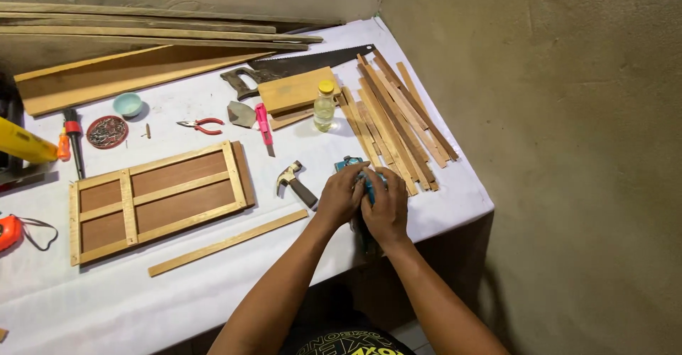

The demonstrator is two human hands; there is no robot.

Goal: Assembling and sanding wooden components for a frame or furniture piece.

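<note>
Both my hands close over a small teal power tool (349,164) at the near right edge of the white-covered table (177,291). My left hand (342,195) covers its left side and my right hand (387,209) wraps its right side; most of the tool is hidden under my fingers. A hammer (295,183) lies just left of my left hand. A loose wooden strip (227,243) lies diagonally in front, and a wooden frame with brown panels (160,198) sits farther left.
A pile of several thin wood strips (394,117) lies right of centre, beside a small bottle with a yellow cap (325,106), a wood block (295,90) and a handsaw (298,67). Pliers (200,125), a pink utility knife (264,127), a dish of nails (107,132) and long boards (142,67) lie behind.
</note>
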